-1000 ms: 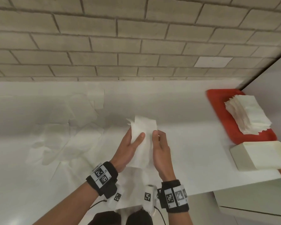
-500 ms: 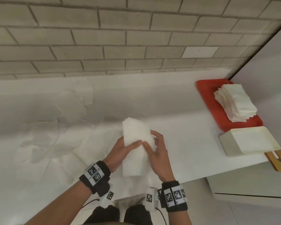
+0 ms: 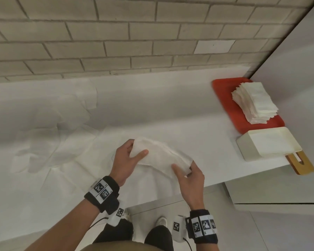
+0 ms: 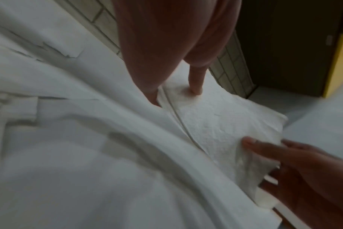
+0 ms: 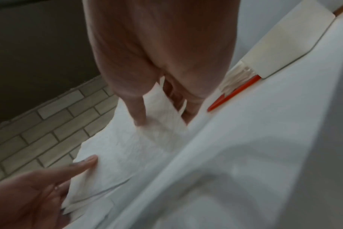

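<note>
The white folded paper napkin looked soft and finely embossed; the red plastic tray smooth; the pale brick wall matt.

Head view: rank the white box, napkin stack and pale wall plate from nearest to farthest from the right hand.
1. white box, on the counter right of the right hand
2. napkin stack, on the red tray
3. pale wall plate, on the bricks

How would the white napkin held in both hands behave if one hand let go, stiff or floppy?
Probably floppy: the napkin bends between the left hand and right hand. Likely very light, since thumb-and-finger pinches carry it. It may tear if tugged; its embossed paper looks thin.
</note>
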The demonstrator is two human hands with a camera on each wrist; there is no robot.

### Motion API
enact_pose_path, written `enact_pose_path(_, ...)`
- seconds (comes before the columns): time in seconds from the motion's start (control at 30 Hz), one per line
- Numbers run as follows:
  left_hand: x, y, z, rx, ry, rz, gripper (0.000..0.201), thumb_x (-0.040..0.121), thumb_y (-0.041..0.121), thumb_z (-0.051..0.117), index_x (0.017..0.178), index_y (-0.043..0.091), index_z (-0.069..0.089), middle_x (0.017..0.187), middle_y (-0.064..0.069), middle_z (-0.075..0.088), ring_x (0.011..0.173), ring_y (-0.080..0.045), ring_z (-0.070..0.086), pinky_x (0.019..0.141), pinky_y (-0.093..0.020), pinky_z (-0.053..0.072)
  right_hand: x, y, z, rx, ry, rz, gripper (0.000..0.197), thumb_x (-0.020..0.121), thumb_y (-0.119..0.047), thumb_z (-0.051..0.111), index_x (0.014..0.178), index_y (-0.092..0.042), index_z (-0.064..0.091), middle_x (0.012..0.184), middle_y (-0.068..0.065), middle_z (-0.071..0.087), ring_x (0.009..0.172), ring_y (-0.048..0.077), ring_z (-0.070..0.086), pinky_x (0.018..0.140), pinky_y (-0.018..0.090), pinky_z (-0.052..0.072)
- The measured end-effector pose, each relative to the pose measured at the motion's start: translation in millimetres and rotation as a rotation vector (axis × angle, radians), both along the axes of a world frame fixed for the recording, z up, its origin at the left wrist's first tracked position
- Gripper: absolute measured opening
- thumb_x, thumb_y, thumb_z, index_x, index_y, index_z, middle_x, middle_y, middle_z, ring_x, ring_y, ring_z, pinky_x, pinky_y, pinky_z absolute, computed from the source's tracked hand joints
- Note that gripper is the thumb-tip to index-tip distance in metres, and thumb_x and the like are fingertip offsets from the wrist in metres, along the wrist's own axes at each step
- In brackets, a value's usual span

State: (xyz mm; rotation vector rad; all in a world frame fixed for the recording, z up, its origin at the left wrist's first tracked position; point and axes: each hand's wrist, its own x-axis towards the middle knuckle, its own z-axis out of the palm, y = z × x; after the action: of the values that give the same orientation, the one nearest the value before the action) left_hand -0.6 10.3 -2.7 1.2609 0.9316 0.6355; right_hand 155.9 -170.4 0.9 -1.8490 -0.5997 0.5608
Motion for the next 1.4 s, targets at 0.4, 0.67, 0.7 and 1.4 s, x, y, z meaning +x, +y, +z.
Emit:
enact_pose_path(0.4,38.4,-113.9,-54.9,0.260,0.172,0.114,0.026,0.103,0.013,0.069,0.123,0.026,0.059,0.117,0.018,0.070,0.116,-0.007,0.066,0.098,-0.025,0.052,21.3,-48.0,-59.2,0.106,-0.031,-0.078,0.043,0.098,-0.007,0.077,0.128,-0.029,0.056,0.123,-0.016,0.069,0.123,0.012,0.066,0.106,0.031,0.054)
enact_pose_path(0.67,49.8,-129.0,-44.3,0.367,0.176,0.185,0.019,0.108,0.021,0.064,0.123,0.028,0.055,0.112,0.012,0.069,0.100,-0.004,0.067,0.086,-0.019,0.051,40.2,-55.4,-58.5,0.237,-0.059,-0.123,0.041,0.099,-0.007,0.076,0.131,-0.024,0.057,0.122,-0.018,0.067,0.120,0.014,0.066,0.100,0.020,0.051)
enact_pose_path(0.7,49.5,-127.0,-47.2,0.369,0.200,0.172,0.026,0.106,0.019,0.066,0.127,0.029,0.054,0.118,0.010,0.068,0.107,-0.010,0.067,0.092,-0.025,0.052,43.2,-54.0,-62.7,0.211,-0.039,-0.101,0.045,0.099,-0.010,0.076,0.136,-0.025,0.054,0.125,-0.019,0.066,0.123,0.011,0.064,0.102,0.018,0.049)
enact_pose_path(1.4,51.6,-124.3,-39.2,0.610,0.301,0.107,0.018,0.103,0.006,0.065,0.113,0.020,0.060,0.101,0.008,0.065,0.094,-0.005,0.061,0.082,-0.012,0.045,68.1,-60.4,-61.6,0.196,-0.085,-0.127,0.030,0.103,-0.013,0.072,0.125,-0.027,0.058,0.118,-0.024,0.067,0.119,0.003,0.065,0.103,0.015,0.048)
